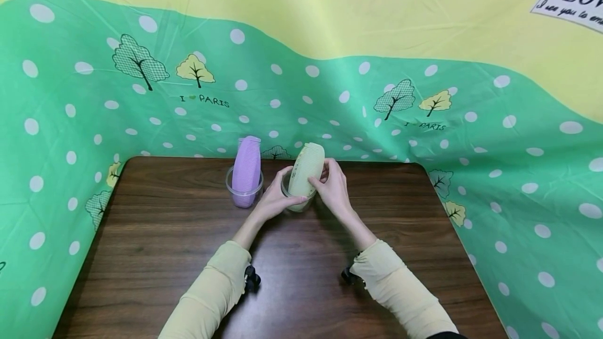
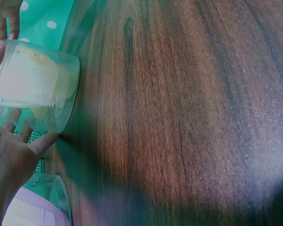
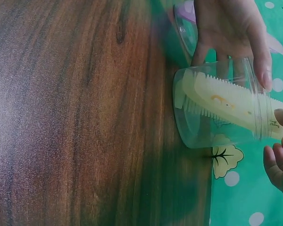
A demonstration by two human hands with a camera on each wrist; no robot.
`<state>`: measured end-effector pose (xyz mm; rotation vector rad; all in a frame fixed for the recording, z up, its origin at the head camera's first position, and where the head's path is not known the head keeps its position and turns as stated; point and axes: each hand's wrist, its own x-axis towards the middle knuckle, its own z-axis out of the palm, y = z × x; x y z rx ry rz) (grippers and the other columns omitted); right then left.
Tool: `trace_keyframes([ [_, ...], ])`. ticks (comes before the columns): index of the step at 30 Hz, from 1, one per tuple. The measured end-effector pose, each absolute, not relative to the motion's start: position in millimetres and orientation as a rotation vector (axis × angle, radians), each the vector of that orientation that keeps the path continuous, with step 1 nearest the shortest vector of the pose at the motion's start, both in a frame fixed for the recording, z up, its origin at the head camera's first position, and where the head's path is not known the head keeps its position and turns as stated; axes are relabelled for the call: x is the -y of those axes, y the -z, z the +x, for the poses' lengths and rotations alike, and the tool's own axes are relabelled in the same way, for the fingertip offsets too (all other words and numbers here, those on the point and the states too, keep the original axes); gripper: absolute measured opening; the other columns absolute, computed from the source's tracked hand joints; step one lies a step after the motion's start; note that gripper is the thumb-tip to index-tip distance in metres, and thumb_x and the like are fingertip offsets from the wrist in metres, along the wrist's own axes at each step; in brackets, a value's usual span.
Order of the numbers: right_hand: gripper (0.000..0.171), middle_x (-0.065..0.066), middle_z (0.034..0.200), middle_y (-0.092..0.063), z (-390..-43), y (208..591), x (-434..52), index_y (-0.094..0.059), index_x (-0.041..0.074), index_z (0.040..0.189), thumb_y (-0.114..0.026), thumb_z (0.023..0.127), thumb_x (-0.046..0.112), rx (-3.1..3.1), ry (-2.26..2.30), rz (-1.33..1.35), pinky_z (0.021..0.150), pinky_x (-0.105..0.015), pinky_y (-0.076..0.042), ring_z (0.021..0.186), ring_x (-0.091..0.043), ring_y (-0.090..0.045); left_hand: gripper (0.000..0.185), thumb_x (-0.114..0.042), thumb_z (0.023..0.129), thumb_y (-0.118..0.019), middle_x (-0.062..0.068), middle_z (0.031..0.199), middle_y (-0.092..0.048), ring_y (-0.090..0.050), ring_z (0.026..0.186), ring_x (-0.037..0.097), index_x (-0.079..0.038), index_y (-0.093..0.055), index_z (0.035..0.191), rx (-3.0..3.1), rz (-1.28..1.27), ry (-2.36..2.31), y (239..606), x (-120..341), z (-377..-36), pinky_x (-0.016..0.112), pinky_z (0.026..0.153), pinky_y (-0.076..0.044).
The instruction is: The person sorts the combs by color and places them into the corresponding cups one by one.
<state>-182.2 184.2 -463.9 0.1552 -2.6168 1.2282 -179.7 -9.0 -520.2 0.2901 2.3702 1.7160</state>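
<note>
A pale yellow comb (image 1: 307, 169) stands upright in a clear plastic cup (image 1: 301, 206) at the back middle of the brown table (image 1: 165, 255). My left hand (image 1: 282, 192) grips this cup from the left, fingers and thumb curled round its wall. My right hand (image 1: 322, 177) pinches the comb's upper part from the right. The left wrist view shows the cup (image 2: 61, 94) with the comb (image 2: 33, 84) inside and my palm (image 2: 12, 155) against it. In the right wrist view the comb (image 3: 231, 101) sticks out of the cup (image 3: 203, 122), with my left fingers (image 3: 226, 28) behind.
A purple comb (image 1: 248, 166) stands in a second clear cup (image 1: 229, 182) just left of the held one. A green and yellow dotted cloth (image 1: 424, 119) rises behind and beside the table. Bare wood lies in front of my hands.
</note>
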Motion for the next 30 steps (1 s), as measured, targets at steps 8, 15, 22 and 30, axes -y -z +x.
trace_keyframes([
  [8,0.044,-0.014,0.105,-0.06,-182.2,468.8,-184.4,-0.058,0.003,0.12,-0.083,0.085,0.009,2.655,-1.24,0.125,0.078,-0.032,-0.056,0.093,-0.026,-0.062,0.103,-0.046,0.078,-0.089,0.0,0.164,-0.037,-0.038,0.151,0.029,-0.033,-0.029,0.16,-2.363,0.298,-1.731,522.9,9.2,-179.4,0.056,0.122,-0.032],
  [15,0.041,-0.011,0.101,-0.06,-185.5,468.7,-186.6,-0.057,0.007,0.12,-0.081,0.088,0.016,2.722,-1.129,0.131,0.081,-0.035,-0.048,0.091,-0.026,-0.059,0.104,-0.048,0.077,-0.089,-0.001,0.165,-0.036,-0.038,0.151,0.027,-0.031,-0.028,0.16,-2.38,0.292,-1.726,523.8,8.7,-180.3,0.056,0.121,-0.033],
  [22,0.034,-0.01,0.1,-0.062,-184.8,466.2,-187.9,-0.057,0.012,0.118,-0.076,0.092,0.024,2.811,-1.045,0.098,0.075,-0.035,-0.047,0.088,-0.022,-0.06,0.103,-0.05,0.077,-0.087,-0.001,0.166,-0.035,-0.039,0.15,0.028,-0.035,-0.027,0.16,-2.384,0.287,-1.697,521.6,8.9,-179.0,0.056,0.119,-0.036],
  [30,0.033,-0.01,0.099,-0.062,-193.8,456.4,-188.0,-0.056,0.014,0.116,-0.073,0.094,0.032,2.825,-0.928,0.122,0.068,-0.036,-0.046,0.083,-0.022,-0.059,0.104,-0.052,0.08,-0.085,0.006,0.164,-0.037,-0.043,0.146,0.029,-0.034,-0.023,0.162,-2.423,0.331,-1.654,510.7,10.6,-190.1,0.056,0.117,-0.039],
])
